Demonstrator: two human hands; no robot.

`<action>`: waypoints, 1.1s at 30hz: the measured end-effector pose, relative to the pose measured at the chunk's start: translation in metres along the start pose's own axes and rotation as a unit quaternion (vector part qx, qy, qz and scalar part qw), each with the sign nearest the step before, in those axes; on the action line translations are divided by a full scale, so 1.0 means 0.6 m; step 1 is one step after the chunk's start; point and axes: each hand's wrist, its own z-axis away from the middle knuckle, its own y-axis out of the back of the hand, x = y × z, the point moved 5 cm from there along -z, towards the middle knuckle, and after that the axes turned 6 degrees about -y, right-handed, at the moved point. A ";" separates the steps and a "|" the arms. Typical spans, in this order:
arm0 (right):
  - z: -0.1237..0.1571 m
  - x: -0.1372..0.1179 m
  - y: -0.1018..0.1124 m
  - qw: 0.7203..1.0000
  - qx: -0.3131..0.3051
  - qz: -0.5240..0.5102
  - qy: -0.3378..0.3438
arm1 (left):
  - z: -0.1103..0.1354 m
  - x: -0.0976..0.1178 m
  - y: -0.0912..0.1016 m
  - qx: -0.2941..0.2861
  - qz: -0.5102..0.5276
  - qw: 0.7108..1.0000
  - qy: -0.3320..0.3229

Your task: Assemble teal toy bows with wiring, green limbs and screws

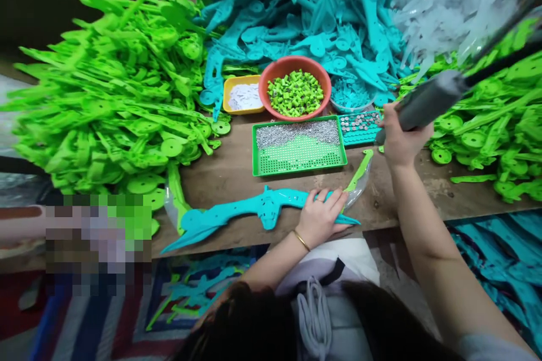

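My left hand point(322, 215) lies on a long teal plastic toy part point(254, 211) flat on the wooden table point(237, 172), fingers curled over its right end. A green and clear plastic piece point(359, 176) sticks out just past that hand. My right hand point(400, 136) is wrapped around a grey power screwdriver point(427, 98) held above the table's right side, its tip near a small teal tray of round metal pieces point(359, 126).
A green tray of small screws point(298, 145), a red bowl of green bits point(295, 87) and a yellow tray point(242, 96) stand at the middle. Heaps of green parts point(114, 90), teal parts point(296, 5) and clear parts point(457, 0) surround them. More green parts point(499, 124) lie right.
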 end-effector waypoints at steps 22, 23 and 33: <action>0.229 -0.114 0.091 0.909 -0.418 0.017 -0.005 | 0.024 -0.041 0.169 0.208 0.129 0.962 -0.120; 0.229 -0.121 0.095 0.921 -0.388 0.011 0.005 | 0.017 -0.041 0.180 0.226 0.148 0.955 -0.118; 0.206 -0.112 0.114 0.957 -0.286 0.036 -0.027 | -0.018 -0.015 0.196 0.333 0.214 0.914 -0.089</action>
